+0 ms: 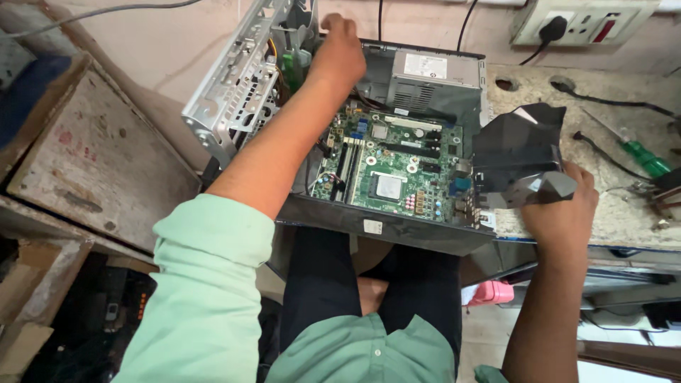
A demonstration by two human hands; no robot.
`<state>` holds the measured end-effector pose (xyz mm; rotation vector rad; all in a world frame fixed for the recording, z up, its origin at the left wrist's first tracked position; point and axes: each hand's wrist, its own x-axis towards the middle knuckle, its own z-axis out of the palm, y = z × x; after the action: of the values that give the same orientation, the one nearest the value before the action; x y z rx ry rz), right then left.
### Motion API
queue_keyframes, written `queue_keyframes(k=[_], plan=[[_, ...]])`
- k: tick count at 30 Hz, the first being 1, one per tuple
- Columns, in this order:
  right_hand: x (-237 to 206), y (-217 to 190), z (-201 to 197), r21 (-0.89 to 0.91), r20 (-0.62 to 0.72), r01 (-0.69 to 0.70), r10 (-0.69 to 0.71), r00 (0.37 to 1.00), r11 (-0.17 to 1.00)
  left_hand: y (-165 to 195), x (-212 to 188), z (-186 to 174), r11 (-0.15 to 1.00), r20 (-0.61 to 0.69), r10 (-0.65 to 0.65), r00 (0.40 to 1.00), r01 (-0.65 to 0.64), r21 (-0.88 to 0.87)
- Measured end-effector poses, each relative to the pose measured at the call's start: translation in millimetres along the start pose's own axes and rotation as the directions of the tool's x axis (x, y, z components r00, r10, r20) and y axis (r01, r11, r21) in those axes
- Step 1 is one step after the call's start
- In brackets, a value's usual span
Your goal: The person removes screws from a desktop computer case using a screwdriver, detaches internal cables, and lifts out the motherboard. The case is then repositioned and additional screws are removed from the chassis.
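Hands split: our left hand [340,53] grips the raised drive cage [237,78], right hand [560,213] clutches the black shroud [518,152]; next, careful reseating

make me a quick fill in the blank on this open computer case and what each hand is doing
1. The left hand grips the raised metal drive ____.
2. The right hand holds a ____ plastic shroud.
3. The screwdriver on the bench has a ____ handle.

Missing words: cage; black; green
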<state>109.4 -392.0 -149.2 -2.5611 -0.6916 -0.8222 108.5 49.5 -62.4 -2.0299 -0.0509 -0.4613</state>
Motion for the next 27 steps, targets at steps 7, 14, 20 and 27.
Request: queue_keyframes(k=[7, 14, 20, 27], plan=[[0.9, -2.3, -0.1, 0.071, -0.055, -0.031, 0.035, 0.998, 0.997, -4.0, -11.4, -43.1, 0.442, 0.188, 0.302, 0.935, 0.037, -0.896], [-2.2, 1.9, 0.8, -0.004, -0.027, 0.038, -0.038, 0.999, 0.999, 1.5, -12.5, -33.4, 0.559, 0.090, 0.213, 0.973, -0.046, -0.828], [-3.1, 4.0, 2.6, 0.085, 0.023, -0.020, 0.018, 1.000, 0.996, 2.9, 5.9, -15.4, 0.832, 0.026, -0.226, 0.974, 0.207, -0.515], [-1.6, 12.3, 7.1, -0.057, 0.037, 0.121, -0.119, 0.992, 0.991, -1.9, 1.8, -53.0, 0.814, 0.183, -0.226, 0.957, 0.288, -0.505]])
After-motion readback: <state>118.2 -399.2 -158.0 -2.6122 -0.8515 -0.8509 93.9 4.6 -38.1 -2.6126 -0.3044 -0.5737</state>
